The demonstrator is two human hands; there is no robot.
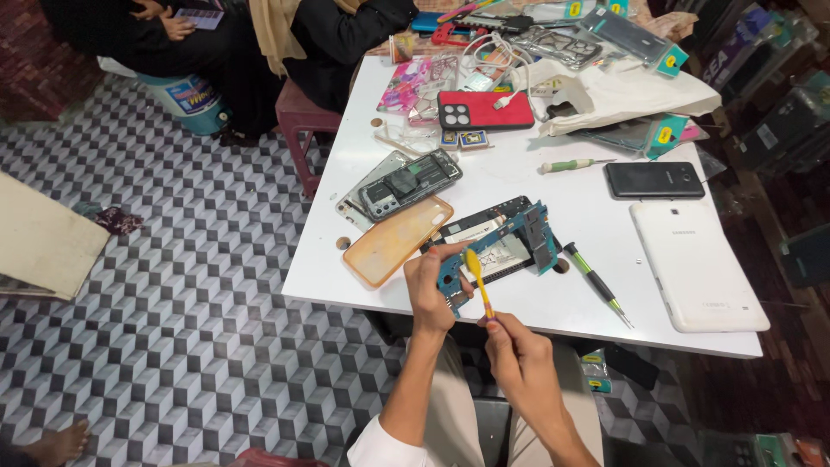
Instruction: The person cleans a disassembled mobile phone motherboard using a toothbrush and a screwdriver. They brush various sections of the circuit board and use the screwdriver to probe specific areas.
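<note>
We see the left hand (432, 290) gripping a blue circuit board (506, 242), held up just above the near edge of the white table (536, 177). The right hand (517, 350) is closed around a yellow toothbrush (478, 281), whose head seems to rest on the board's left end, though the contact is hard to make out. Under the board lies an opened phone frame (493, 227), with an orange phone case (396, 239) just beside it. A green-handled screwdriver (596, 284) lies near the white tablet (696, 264), and a black phone (654, 180) sits farther back.
</note>
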